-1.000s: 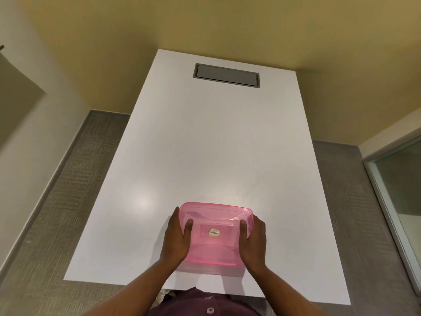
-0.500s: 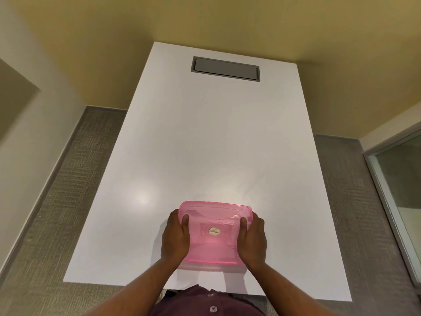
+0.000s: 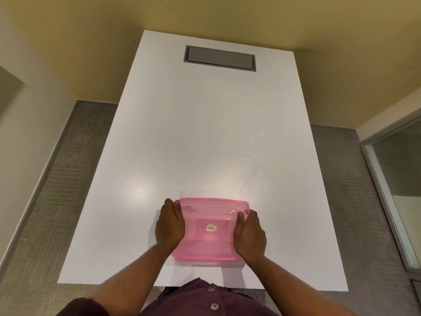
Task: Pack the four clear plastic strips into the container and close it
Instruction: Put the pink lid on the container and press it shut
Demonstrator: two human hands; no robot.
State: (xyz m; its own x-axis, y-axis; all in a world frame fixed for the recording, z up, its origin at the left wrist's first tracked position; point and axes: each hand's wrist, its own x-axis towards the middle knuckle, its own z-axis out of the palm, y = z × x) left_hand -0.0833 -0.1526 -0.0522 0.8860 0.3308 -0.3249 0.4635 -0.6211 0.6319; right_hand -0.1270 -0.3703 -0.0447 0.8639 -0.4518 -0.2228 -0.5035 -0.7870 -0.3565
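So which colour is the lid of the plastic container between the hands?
Translucent pink lid, with a small round pale sticker; the head view shows it.

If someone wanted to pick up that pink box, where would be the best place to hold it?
Probably by its two short ends, coming in from left and right. The pink container lies flat and wide on the white table, with the lid on. The left hand and right hand already clasp those ends, thumbs over the lid edge.

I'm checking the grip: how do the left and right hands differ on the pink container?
The left hand sits farther up the container, its thumb near the far left corner; the right hand sits lower, its thumb resting on the lid's right side. Both clasp opposite sides of the container on the white table.
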